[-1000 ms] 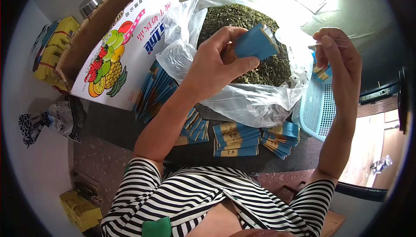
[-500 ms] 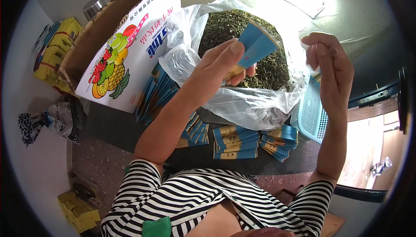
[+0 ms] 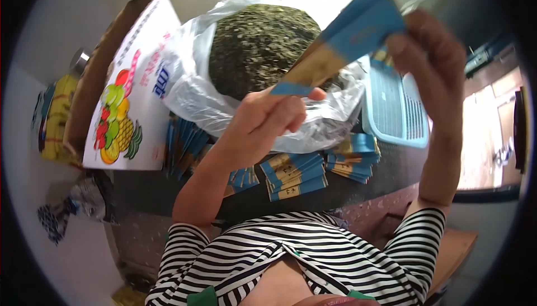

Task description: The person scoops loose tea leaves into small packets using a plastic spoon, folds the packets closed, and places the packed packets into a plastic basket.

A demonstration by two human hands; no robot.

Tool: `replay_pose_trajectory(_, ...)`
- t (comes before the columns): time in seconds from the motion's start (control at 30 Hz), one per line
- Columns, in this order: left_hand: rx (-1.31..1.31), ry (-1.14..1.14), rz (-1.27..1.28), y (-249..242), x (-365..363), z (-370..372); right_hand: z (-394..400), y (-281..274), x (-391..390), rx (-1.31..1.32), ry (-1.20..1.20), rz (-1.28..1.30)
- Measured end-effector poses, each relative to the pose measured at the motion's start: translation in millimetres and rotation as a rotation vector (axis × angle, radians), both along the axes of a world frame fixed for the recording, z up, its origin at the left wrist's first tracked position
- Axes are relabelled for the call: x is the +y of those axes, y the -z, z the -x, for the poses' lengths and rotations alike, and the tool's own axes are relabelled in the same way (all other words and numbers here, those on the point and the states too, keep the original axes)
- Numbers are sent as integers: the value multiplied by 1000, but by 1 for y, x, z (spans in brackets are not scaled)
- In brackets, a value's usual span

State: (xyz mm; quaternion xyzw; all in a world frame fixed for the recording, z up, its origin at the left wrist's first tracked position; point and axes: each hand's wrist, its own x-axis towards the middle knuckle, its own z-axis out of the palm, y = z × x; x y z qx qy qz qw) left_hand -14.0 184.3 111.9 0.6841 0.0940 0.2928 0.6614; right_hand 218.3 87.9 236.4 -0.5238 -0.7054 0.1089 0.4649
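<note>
- Blue-and-gold packet (image 3: pixel 341 40): long, flat, tilted, raised.
- Left hand (image 3: pixel 268 118): fingers pinched on its lower end.
- Right hand (image 3: pixel 430 54): clamped on its upper end.
- Bag of tea leaves (image 3: pixel 257 43): behind.

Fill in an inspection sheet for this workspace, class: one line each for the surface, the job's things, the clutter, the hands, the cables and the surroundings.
Surface: dark table, partly covered.
Job's things: blue and gold packet held up between both hands; clear plastic bag heaped with dark green dried leaves; stacks of matching packets near the table's front edge.
Clutter: fruit-printed cardboard box on the left, more blue packets leaning beside it; light blue plastic basket on the right.
Hands: left hand grips the packet's lower end; right hand holds its upper end.
Cables: nothing seen.
Surroundings: yellow packages on the far left; speckled floor below.
</note>
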Motion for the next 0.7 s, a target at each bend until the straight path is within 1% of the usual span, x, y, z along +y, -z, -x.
replay_pose_trajectory(0.03,5,34,-1,0,-1,-1,-20,-9,-5,44,5,19)
replay_pose_trajectory(0.07,-34,14,-60,-1,0,-2,-40,-17,-11,89,10,38)
replay_pose_trajectory(0.13,-120,-39,-174,-6,0,-2,-94,-9,-20,-43,182,-41)
replay_pose_trajectory(0.17,-118,-76,-169,-9,-4,0,-106,-6,-24,-43,201,-46)
replay_pose_trajectory(0.2,-119,-61,-171,-11,-7,0,-116,-2,-29,-77,328,12)
replay_pose_trajectory(0.23,-98,-101,-210,-12,-9,1,-127,3,-32,-110,451,71)
replay_pose_trajectory(0.27,-76,-144,-248,-13,-12,0,-142,14,-33,-100,463,102)
replay_pose_trajectory(0.33,-52,-164,-233,-14,-18,-1,-184,43,-33,-124,484,220)
replay_pose_trajectory(0.37,-22,-168,-280,-14,-21,-2,-185,57,-30,-92,546,220)
replay_pose_trajectory(0.4,9,-174,-329,-14,-24,-2,-196,68,-26,-193,651,280)
replay_pose_trajectory(0.43,14,-185,-381,-15,-26,-2,-201,79,-20,-248,671,283)
replay_pose_trajectory(0.47,16,-186,-382,-12,-29,1,-206,91,-14,-300,692,289)
replay_pose_trajectory(0.53,42,-202,-438,-4,-33,8,-226,116,2,-301,636,348)
replay_pose_trajectory(0.6,46,-224,-449,1,-40,18,-241,138,18,-259,601,321)
replay_pose_trajectory(0.67,93,-309,-330,5,-51,28,-246,148,33,-304,610,369)
replay_pose_trajectory(0.7,117,-327,-314,6,-54,32,-245,149,38,-330,614,350)
